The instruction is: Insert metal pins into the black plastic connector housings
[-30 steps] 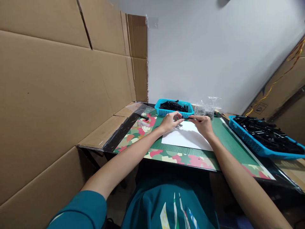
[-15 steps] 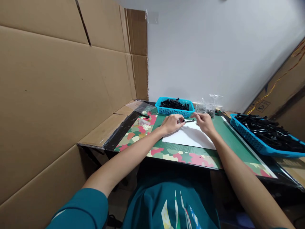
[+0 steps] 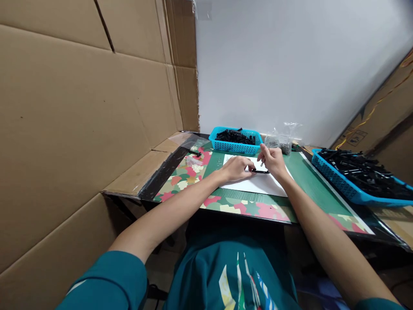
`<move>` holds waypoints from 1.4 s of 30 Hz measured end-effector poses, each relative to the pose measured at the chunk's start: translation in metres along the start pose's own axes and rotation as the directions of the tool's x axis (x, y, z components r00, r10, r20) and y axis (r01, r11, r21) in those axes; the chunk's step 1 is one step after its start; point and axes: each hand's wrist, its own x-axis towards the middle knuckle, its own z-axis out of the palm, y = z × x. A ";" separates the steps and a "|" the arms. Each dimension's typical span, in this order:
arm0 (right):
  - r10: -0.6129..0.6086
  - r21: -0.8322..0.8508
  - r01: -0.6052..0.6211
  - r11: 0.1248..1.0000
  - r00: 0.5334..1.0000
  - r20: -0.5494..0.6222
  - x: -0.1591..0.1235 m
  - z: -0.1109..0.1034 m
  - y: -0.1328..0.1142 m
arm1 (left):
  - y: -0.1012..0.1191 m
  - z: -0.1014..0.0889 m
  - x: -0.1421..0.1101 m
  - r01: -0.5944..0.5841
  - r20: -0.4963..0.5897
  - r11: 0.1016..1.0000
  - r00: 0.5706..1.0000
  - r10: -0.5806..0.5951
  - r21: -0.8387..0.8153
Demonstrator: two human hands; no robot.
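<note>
A cardboard partition (image 3: 80, 107) rises on the left of a table, and a pale wall (image 3: 284, 64) stands behind it. I take the white sheet (image 3: 272, 189) on the green mat (image 3: 311, 181) as my landmark.

Over the sheet's middle I see the slim black part (image 3: 261, 172), lying roughly crosswise. My left hand (image 3: 237, 169) grasps its left end between thumb and fingers, the wrist over the sheet's left side. My right hand (image 3: 273, 162) is half curled above the sheet's right side, near the part's other end; something tiny shows at its fingertips, but I cannot tell what it is or whether it is gripped.

Just beyond the sheet sits a small blue basket (image 3: 237, 148) of black pieces; beyond and right of the sheet, a clear bag (image 3: 280, 143). Left of the sheet lies a crumpled plastic pouch (image 3: 194, 161). Well to the sheet's right stands a larger blue basket (image 3: 342, 184), heaped with black pieces.
</note>
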 end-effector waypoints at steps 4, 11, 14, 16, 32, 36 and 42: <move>0.001 -0.107 -0.003 0.994 1.000 -0.018 -0.002 0.007 0.006 | -0.001 0.003 0.001 -0.012 -0.003 1.000 1.000 0.012 -0.004; 0.032 -0.182 -0.033 0.983 0.999 -0.008 -0.001 0.009 0.010 | -0.001 0.006 0.002 -0.050 -0.028 0.998 0.998 0.049 -0.034; 0.023 -0.176 -0.022 0.984 1.000 0.009 -0.002 0.008 0.010 | 0.000 0.006 0.003 -0.057 -0.024 0.997 0.998 0.055 -0.050; 0.002 -0.185 0.003 0.983 1.000 0.027 -0.002 0.007 0.009 | 0.000 0.006 0.003 -0.055 -0.022 0.997 0.998 0.054 -0.054; -0.172 -0.364 0.155 0.918 0.985 -0.015 -0.012 0.011 0.011 | -0.003 0.007 0.005 -0.025 -0.017 0.983 1.000 0.023 -0.183; -0.197 -0.381 0.166 0.910 0.979 -0.044 -0.016 0.013 0.011 | -0.001 0.006 0.005 -0.023 -0.016 0.981 1.000 0.020 -0.193; -0.168 -0.410 0.135 0.902 0.985 -0.046 -0.018 0.017 0.009 | -0.002 0.006 0.006 -0.015 0.002 0.981 1.000 0.016 -0.196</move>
